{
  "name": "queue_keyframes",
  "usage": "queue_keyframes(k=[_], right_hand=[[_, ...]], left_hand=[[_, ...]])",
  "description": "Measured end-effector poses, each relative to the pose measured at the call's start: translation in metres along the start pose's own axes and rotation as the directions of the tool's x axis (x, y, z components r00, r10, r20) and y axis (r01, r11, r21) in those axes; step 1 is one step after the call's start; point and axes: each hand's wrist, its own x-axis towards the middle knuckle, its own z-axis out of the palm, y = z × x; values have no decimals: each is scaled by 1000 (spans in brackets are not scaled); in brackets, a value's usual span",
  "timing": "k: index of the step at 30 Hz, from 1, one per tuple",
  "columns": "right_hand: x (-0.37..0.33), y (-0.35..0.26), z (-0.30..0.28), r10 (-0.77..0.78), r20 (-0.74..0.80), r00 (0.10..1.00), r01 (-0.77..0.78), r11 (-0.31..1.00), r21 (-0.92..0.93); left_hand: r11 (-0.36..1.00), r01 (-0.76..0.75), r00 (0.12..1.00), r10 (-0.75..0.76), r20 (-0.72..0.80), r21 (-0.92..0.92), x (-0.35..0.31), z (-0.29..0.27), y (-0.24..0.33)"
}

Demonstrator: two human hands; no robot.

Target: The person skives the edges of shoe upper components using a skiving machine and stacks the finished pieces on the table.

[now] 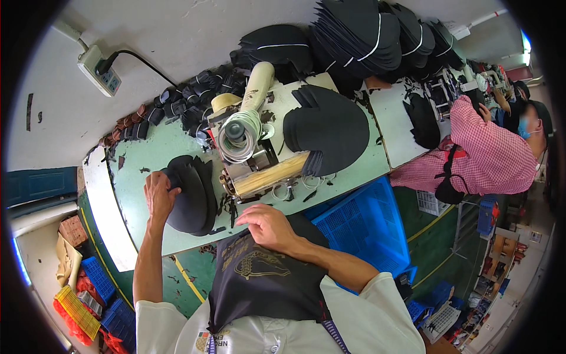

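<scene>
Left hand [160, 197] clamps the stack [191, 206] by its far-left edge: black, rounded, layers fanning right! Right hand [268, 228] hangs apart, loosely bent.

Pale green bench top [132, 189]. Cream-coloured machine [256, 88] stands on it; stacked curved black pieces [190, 203] to its left, dark scraps [226, 199] between. Small bundles [197, 97] heaped along wall side, browner leftward.

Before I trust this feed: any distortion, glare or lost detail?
In the head view, the rim is black, the table bows at left, and a bright patch glares at upper right; there, the black pieces show little detail, but both hands look fairly sharp.
</scene>
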Motion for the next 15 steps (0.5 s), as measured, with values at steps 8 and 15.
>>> queue_keyframes(k=[8,15], right_hand=[[8,1,-2,-179,-49,983,181,983,36],[25,6,-6,452,226,863,-469,551,691]], left_hand=[[806,87,781,309,543,-585,26,-74,94],[922,97,747,181,640,-374,59,-48,123]])
